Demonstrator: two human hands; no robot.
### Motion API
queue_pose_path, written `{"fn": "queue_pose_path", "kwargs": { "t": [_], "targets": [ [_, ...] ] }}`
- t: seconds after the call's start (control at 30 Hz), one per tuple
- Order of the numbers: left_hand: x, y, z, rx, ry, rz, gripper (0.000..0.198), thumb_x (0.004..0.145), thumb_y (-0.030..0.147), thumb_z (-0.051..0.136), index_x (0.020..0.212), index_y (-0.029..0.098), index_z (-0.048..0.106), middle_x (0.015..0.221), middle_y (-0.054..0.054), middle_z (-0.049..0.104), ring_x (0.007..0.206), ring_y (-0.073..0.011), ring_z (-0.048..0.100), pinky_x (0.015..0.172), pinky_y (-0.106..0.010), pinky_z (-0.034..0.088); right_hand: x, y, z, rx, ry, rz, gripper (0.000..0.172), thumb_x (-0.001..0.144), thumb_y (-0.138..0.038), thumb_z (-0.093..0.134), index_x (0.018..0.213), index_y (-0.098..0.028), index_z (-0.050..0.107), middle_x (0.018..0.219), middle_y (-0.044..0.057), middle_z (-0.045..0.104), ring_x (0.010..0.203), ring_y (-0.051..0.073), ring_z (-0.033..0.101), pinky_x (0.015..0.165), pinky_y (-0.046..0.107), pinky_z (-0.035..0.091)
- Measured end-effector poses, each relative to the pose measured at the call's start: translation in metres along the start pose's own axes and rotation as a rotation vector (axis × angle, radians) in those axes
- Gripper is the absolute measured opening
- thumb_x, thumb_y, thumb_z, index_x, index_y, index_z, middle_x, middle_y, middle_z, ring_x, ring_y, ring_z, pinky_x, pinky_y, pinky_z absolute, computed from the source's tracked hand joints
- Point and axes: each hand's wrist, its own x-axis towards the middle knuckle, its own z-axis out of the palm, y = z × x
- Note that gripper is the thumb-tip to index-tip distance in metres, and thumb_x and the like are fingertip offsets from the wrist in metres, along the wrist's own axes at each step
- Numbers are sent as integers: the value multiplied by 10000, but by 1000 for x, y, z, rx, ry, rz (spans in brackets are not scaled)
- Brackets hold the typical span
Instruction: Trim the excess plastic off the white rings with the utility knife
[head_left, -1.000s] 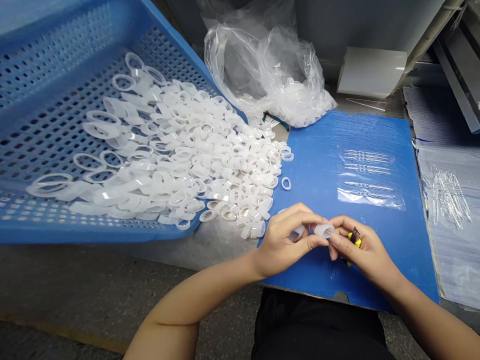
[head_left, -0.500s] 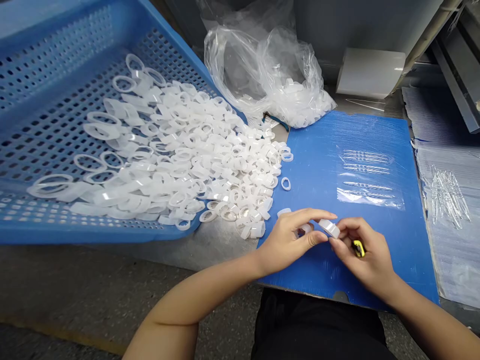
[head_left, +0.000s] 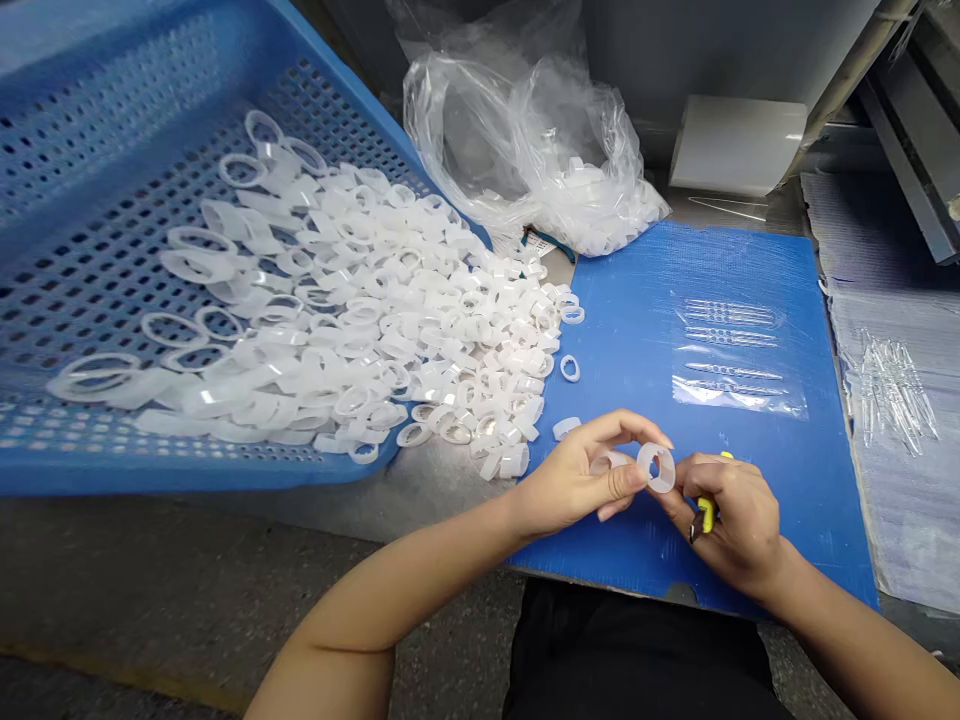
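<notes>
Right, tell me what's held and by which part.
Left hand: a white ring by its rim, between thumb and forefinger; a second ring among its fingers. Right hand: a yellow-handled tool by the handle, seemingly touching the first ring.

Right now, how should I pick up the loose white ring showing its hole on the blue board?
Probably pinch the right rim of the white ring, coming from the right: its exposed hole may take a fingertip, and the pile lies left.

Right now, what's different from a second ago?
The white ring in the left hand has turned, its opening now squarely facing the camera. The yellow tool in the right hand has swung tip-down. The left hand keeps a second ring; the blue basket and clear bag look unchanged.
</notes>
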Motion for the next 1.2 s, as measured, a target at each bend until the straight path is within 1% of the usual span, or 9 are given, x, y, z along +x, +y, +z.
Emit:
{"fn": "queue_pose_path", "kwargs": {
  "t": [0.07,0.13,0.43,0.63,0.73,0.87,0.97,1.07,1.2],
  "targets": [
    [1,-2,0,-92,-23,8,224,844,328,678,997,180,608,851,-4,594,415,11,429,412,-150,314,2,0,1,39,37,2,217,908,-124,565,806,-242,413,524,-60,549,410,110,512,443,220,368],
    [2,-3,0,-147,-37,4,214,844,308,682,1001,181,614,882,-14,606,432,9,461,434,-149,328,3,-1,1,57,38,7,198,923,-139,555,818,-237,419,526,-55,557,405,106,513,441,211,388],
    [5,-1,0,-233,-25,-38,241,815,294,715,989,161,617,836,-22,622,452,-13,486,470,-166,347,8,-5,-2,24,48,9,141,963,-207,523,849,-234,444,533,-39,603,413,109,544,460,203,428],
    [5,-2,0,-222,-42,-22,216,835,298,695,1000,175,630,757,8,593,512,-33,506,512,-166,383,6,-7,-3,-21,6,45,115,967,-215,509,866,-230,457,555,-34,620,434,108,566,491,207,435],
    [3,0,0,-65,17,80,232,836,341,687,1011,201,628,822,-5,600,666,-77,562,628,-191,455,6,-7,-4,-40,-11,69,113,944,-181,521,867,-235,457,556,-44,605,430,109,557,486,212,425],
    [-2,3,-1,304,144,261,206,887,347,615,1050,221,603,952,-31,604,874,-127,602,797,-237,485,7,-7,-5,-24,-57,188,88,905,-199,510,904,-240,432,594,-54,560,415,105,513,443,208,407],
    [-4,4,0,425,167,318,201,907,350,578,1056,216,574,997,-47,580,869,-145,634,797,-271,513,8,-8,-7,30,-109,260,87,885,-166,455,913,-240,418,645,-44,556,445,100,513,448,198,410],
    [-4,4,1,485,169,339,195,910,347,569,1045,206,574,997,-55,556,853,-151,639,761,-279,533,8,-8,-9,58,-131,295,107,883,-134,432,884,-240,418,636,-54,517,450,94,481,464,198,401],
    [-3,2,1,629,202,428,150,911,297,574,1033,212,600,965,-52,580,886,-159,621,757,-278,534,7,-9,-12,204,-205,421,74,924,-185,418,872,-238,418,631,-60,462,469,100,445,462,201,383]
  ]
}}
